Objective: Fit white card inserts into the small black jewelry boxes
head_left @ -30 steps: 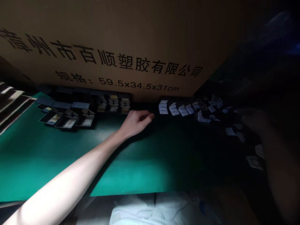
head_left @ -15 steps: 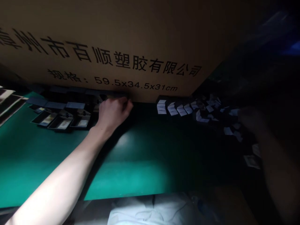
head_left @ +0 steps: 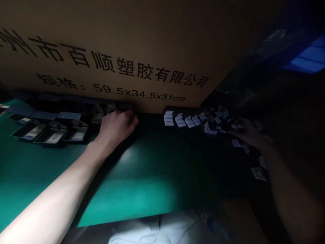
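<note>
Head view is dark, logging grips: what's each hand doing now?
Left hand: curled at a black tray, any hold hidden.
Right hand: fingers over white paper slips, too dim to tell.

**Both hands have shifted and the view has swung**

The left hand (head_left: 116,128) has travelled left from the dark gap in the middle of the frame and now sits curled at the right end of the row of black trays (head_left: 43,134), close under the cardboard carton (head_left: 101,40). The right hand (head_left: 247,133), earlier a dark blur further right, has come inward and shows more sharply, low over the scattered white paper cards (head_left: 236,143). The carton's printing has slid left and slopes more steeply, the trays have moved toward the left edge, and a blue-lit patch (head_left: 304,56) has grown at upper right.
</note>
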`<control>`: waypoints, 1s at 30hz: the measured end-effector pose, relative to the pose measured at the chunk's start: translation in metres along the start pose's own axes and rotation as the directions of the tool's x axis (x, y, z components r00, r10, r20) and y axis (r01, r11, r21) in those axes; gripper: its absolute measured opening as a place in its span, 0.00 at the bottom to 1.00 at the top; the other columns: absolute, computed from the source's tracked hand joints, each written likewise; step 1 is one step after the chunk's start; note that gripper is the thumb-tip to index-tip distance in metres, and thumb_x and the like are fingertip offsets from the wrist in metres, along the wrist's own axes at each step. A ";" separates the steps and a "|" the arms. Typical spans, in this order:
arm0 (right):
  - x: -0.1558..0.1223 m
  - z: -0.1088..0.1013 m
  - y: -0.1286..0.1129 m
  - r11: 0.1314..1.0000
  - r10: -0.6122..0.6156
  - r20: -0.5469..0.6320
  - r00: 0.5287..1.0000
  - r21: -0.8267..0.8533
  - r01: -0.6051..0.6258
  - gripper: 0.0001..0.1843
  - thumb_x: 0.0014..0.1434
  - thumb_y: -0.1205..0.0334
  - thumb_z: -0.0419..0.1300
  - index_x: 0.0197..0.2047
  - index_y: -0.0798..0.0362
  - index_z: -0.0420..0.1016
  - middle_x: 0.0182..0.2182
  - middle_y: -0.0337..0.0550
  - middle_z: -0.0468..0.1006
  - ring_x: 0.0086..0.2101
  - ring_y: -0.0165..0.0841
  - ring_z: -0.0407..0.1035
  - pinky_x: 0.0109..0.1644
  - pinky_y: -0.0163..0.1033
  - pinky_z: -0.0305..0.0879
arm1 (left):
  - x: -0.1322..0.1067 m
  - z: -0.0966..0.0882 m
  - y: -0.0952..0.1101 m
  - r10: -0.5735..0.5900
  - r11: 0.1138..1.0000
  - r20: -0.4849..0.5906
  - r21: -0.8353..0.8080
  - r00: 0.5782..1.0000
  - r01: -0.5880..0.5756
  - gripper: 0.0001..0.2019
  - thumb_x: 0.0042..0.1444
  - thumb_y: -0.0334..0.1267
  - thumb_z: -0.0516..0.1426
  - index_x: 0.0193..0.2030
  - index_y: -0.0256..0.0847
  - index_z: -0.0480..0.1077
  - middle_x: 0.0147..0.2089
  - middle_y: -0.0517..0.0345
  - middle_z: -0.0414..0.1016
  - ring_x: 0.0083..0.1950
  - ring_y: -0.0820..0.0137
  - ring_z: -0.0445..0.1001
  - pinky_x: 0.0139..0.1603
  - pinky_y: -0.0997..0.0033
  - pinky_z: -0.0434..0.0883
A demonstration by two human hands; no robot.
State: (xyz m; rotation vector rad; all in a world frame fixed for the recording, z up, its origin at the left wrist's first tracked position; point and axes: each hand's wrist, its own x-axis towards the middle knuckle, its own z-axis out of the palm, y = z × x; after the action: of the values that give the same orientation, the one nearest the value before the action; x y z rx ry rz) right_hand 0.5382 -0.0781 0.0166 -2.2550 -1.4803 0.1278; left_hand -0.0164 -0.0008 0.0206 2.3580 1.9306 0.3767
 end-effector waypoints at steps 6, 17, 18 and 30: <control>0.001 0.006 0.000 0.998 -0.055 0.031 0.998 0.005 0.055 0.52 0.39 0.53 0.79 0.67 0.46 0.67 0.48 0.47 0.74 0.48 0.46 0.71 0.57 0.51 0.67 | -0.003 0.001 0.006 0.092 0.995 0.030 0.035 0.995 -0.093 0.20 0.69 0.49 0.48 0.43 0.41 0.78 0.42 0.43 0.83 0.43 0.50 0.81 0.35 0.63 0.63; -0.004 0.006 -0.003 0.997 0.029 -0.132 0.991 0.080 -0.019 0.45 0.38 0.56 0.79 0.60 0.49 0.71 0.46 0.47 0.76 0.49 0.45 0.70 0.58 0.50 0.66 | -0.004 0.002 0.005 0.112 0.993 -0.081 -0.038 0.990 -0.116 0.21 0.70 0.50 0.48 0.42 0.40 0.78 0.38 0.48 0.83 0.41 0.55 0.80 0.34 0.64 0.62; -0.005 0.005 -0.006 0.992 0.079 -0.126 0.989 0.111 -0.065 0.44 0.39 0.56 0.78 0.59 0.49 0.71 0.44 0.45 0.77 0.46 0.43 0.71 0.57 0.50 0.67 | -0.004 0.001 0.004 0.098 0.992 -0.139 -0.063 0.986 -0.107 0.22 0.70 0.51 0.48 0.41 0.40 0.78 0.38 0.48 0.83 0.42 0.56 0.80 0.36 0.64 0.64; 0.001 -0.022 -0.029 0.955 0.207 -0.365 0.908 0.276 -0.107 0.28 0.55 0.62 0.65 0.59 0.56 0.74 0.45 0.49 0.81 0.41 0.36 0.73 0.52 0.42 0.70 | 0.003 0.001 -0.005 0.074 0.977 -0.373 -0.158 0.925 -0.141 0.18 0.65 0.39 0.50 0.56 0.39 0.74 0.58 0.44 0.76 0.65 0.52 0.69 0.64 0.54 0.69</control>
State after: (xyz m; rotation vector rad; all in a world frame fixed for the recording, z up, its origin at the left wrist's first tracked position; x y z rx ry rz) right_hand 0.5212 -0.0744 0.0484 -2.0429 -1.0108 -0.0812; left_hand -0.0207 0.0036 0.0192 2.4111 1.8029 1.0221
